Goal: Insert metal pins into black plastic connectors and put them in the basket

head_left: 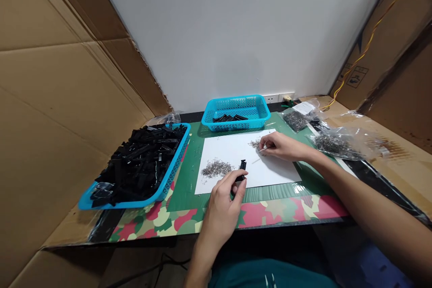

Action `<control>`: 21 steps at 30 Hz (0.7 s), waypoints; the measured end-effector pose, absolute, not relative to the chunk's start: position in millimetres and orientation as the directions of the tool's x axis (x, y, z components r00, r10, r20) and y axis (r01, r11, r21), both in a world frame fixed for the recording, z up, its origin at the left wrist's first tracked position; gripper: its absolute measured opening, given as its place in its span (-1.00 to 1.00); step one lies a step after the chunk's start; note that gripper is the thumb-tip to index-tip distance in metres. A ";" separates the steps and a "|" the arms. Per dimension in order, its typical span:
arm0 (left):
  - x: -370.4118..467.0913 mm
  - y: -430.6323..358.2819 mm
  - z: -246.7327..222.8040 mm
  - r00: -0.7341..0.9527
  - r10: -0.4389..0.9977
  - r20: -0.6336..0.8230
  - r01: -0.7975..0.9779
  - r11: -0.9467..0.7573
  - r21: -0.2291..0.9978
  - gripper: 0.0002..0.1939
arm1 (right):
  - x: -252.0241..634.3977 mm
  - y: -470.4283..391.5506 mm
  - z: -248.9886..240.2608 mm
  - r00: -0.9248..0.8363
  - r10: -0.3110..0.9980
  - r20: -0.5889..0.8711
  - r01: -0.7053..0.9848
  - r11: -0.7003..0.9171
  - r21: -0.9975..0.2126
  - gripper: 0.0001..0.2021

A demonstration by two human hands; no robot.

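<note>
My left hand [227,195] is closed around a narrow black plastic part [242,170], which points up and away from me over the near edge of the white paper [232,141]. To its left on the paper lies a loose pile of tiny metal pieces [216,168], like small springs or clips. My right hand [272,146] is pinched at a smaller pile of similar metal pieces [254,144]. From its fingers a thin, pale, stick-like tool [257,160] points toward the black part; its exact kind is unclear.
At left, a blue basket [173,175] is heaped with black parts [141,155]. Another blue basket [236,125] behind the paper holds several black parts. Plastic bags of metal pieces [297,119] lie at right. Cardboard walls [60,81] flank the table.
</note>
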State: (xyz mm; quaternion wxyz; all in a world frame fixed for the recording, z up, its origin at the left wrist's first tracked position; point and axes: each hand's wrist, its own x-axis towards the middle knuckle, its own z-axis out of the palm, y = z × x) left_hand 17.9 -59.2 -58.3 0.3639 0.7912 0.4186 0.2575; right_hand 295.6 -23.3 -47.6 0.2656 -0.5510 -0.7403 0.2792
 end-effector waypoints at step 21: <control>18.8 -61.1 -54.7 0.545 0.825 0.148 0.448 -0.437 0.780 -0.72 | 292.1 -31.6 -42.4 -0.290 0.956 0.049 0.397 0.166 -0.903 -0.86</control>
